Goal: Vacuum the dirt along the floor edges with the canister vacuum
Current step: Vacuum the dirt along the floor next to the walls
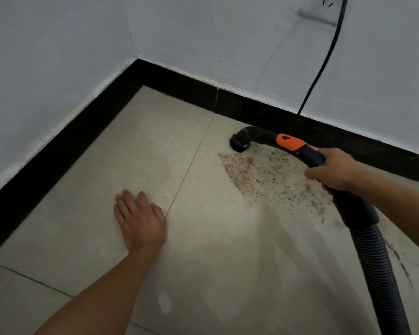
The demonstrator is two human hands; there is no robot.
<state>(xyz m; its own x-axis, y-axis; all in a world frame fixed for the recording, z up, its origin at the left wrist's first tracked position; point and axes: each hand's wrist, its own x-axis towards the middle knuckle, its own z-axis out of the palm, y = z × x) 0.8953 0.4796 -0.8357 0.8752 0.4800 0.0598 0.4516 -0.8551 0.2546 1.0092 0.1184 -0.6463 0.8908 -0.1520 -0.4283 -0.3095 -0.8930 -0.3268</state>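
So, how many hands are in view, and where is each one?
2. The left hand lies flat on the beige tiled floor; the right hand grips the black curved vacuum tube behind its orange collar. No others are visible.

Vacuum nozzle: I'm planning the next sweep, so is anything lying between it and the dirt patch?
Nothing visible does. The nozzle sits by the baseboard at the edge of the dirt patch; the left hand rests on the tile, well aside.
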